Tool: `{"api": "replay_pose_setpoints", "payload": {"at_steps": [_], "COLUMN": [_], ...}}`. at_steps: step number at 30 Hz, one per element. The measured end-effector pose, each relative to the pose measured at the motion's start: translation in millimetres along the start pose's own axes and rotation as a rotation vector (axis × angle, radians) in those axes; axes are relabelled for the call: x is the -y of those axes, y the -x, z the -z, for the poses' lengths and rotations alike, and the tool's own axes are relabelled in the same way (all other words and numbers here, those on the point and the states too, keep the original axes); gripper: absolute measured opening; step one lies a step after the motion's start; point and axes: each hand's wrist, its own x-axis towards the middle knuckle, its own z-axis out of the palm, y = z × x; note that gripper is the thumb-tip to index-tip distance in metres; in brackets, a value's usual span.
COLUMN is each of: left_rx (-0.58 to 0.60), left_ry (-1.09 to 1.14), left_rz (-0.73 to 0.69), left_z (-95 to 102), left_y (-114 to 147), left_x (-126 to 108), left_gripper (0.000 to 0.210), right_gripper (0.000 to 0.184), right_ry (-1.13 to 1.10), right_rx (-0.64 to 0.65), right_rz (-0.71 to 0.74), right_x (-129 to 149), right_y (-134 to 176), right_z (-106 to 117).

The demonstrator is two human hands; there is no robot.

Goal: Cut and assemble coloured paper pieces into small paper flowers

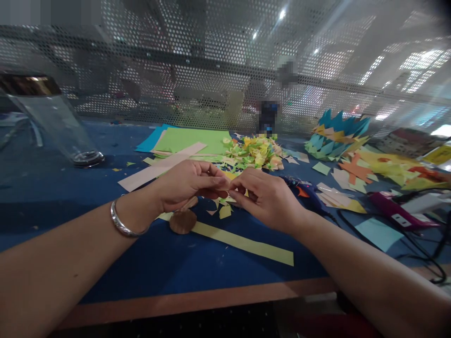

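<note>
My left hand, with a silver bangle on its wrist, is closed in a pinch at the middle of the view. My right hand pinches opposite it, and the fingertips of both hands almost meet. Between them is a small pale piece of paper, mostly covered by the fingers. Below the left hand, a round brown wooden-looking disc lies on a pale yellow paper strip. A pale pink paper strip slants behind the left hand. Small paper scraps lie under the fingers.
Green paper sheets and a heap of folded paper bits stand behind the hands. A glass bottle leans at left. On the right are a paper crown, a glue gun, and a purple power strip with cables.
</note>
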Motion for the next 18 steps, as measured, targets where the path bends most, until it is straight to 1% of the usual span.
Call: {"api": "replay_pose_setpoints", "payload": {"at_steps": [4,7,12,18], "left_rx": [0.041,0.050,0.002,-0.073], "left_ry": [0.008,-0.043,-0.157,-0.235], "left_rz": [0.000,-0.044,-0.164,-0.227], "left_z": [-2.0,-3.8,-6.7,-11.0], "left_y": [2,3,3,4], "left_x": [-2,-3,1,3], "left_gripper": [0.020,0.021,0.024,0.024], "right_gripper": [0.007,0.004,0.006,0.008], "right_ry": [-0.076,-0.124,-0.148,-0.152], "right_rx": [-0.058,-0.069,-0.077,-0.077], "right_rz": [-0.088,-0.179,-0.238,-0.272], "right_x": [0,0,0,1], "right_y": [-3,-5,-6,-5], "right_z": [1,2,4,4]}}
